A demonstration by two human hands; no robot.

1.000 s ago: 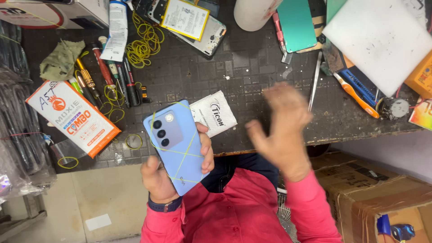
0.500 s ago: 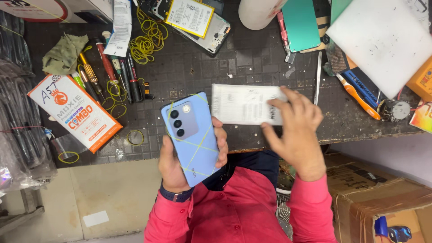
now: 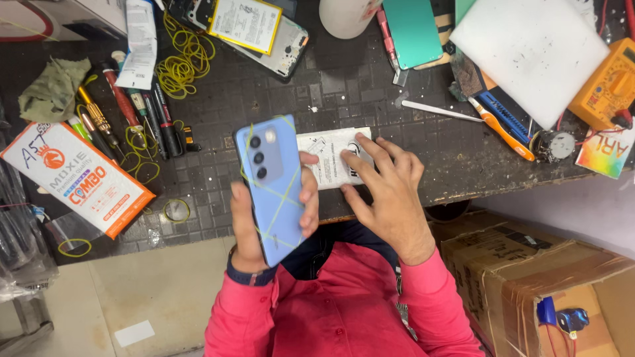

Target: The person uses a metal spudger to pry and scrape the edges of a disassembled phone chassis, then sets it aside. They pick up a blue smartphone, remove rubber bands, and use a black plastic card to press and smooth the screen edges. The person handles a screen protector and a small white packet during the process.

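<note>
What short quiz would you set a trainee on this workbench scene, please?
1. True or false: the left hand holds the blue phone with its camera side facing up.
2. What does the right hand rest its fingers on? A the white packet; B the yellow multimeter; C the green cloth.
3. What colour are the rubber bands on the bench?
Key: 1 true; 2 A; 3 yellow.

Bare bench (image 3: 264,86) lies open just beyond the white packet (image 3: 327,155). Left of the packet, screwdrivers (image 3: 126,109) and yellow rubber bands (image 3: 182,59) crowd the way; right of it, an orange-handled tool (image 3: 499,125) bars passage.
</note>
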